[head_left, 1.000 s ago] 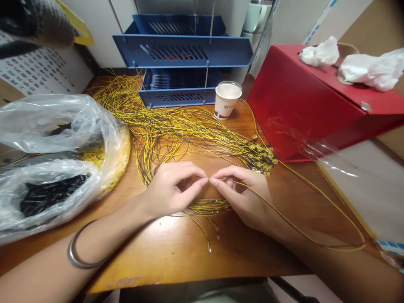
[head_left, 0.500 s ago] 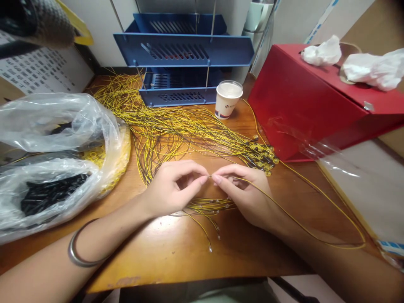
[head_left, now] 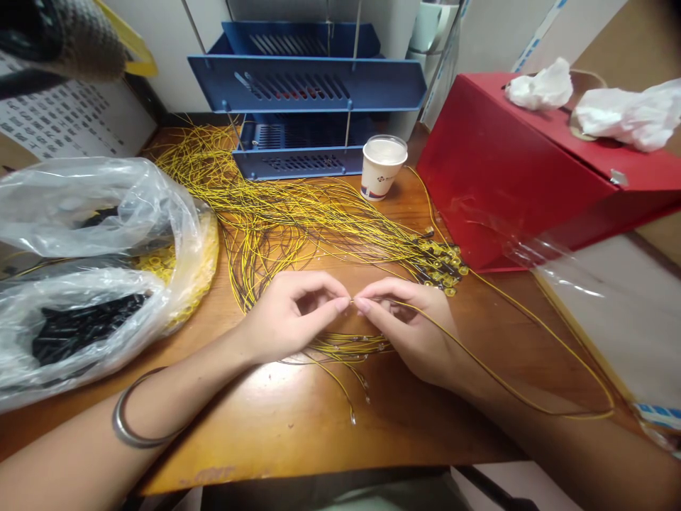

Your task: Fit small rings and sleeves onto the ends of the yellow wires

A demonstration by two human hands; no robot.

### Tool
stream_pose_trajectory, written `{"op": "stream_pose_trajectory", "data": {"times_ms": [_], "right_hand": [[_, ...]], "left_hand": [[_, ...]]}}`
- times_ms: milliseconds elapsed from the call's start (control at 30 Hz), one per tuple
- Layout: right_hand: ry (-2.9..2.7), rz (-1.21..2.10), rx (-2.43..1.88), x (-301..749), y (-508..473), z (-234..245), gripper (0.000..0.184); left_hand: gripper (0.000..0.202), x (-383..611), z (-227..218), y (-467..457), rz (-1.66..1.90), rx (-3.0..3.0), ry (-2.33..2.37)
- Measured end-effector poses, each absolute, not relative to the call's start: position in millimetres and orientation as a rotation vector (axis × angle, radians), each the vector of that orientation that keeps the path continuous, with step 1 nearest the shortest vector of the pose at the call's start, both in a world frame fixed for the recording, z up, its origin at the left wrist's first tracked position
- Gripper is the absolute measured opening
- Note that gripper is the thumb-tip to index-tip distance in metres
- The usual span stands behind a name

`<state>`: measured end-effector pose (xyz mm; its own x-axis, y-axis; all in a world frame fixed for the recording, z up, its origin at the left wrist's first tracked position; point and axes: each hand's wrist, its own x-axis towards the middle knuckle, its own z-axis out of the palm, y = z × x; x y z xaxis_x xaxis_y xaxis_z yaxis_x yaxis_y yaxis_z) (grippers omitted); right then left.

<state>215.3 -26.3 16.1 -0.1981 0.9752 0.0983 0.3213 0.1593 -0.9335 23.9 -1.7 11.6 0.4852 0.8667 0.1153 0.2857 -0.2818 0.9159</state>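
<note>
The red box (head_left: pixel 505 177) fills two o'clock, out of the arms' way; the bags (head_left: pixel 90 206) gape at nine, presumably for easy reach. Dead centre, left hand (head_left: pixel 290 316) and right hand (head_left: pixel 418 323), fingertips nearly meeting, pinch a wire (head_left: pixel 457 342) (fiddly stuff), probably to steady its tip, slack looping toward four.

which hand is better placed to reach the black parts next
Probably the left hand: the bag with the black parts lies to its left, while the right hand is farther off. Both seem to pinch the wire.
</note>
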Motion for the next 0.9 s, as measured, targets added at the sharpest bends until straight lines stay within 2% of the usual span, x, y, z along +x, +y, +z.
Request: {"op": "stream_pose_trajectory", "data": {"times_ms": [367,700,900], "right_hand": [[-1.653,1.044,-1.287,216.3,-26.3,14.8,0.009],[-1.603,1.105,-1.284,215.9,-25.8,9.1,0.011],[-1.595,1.09,-1.314,215.8,-26.4,12.0,0.012]], "left_hand": [[0.019,23.4,11.9,-2.5,0.828,1.866,0.989],[0.007,24.8,7.9,-2.1,0.995,2.137,0.939],[0.009,24.6,10.1,-3.4,0.985,2.148,0.969]]}}
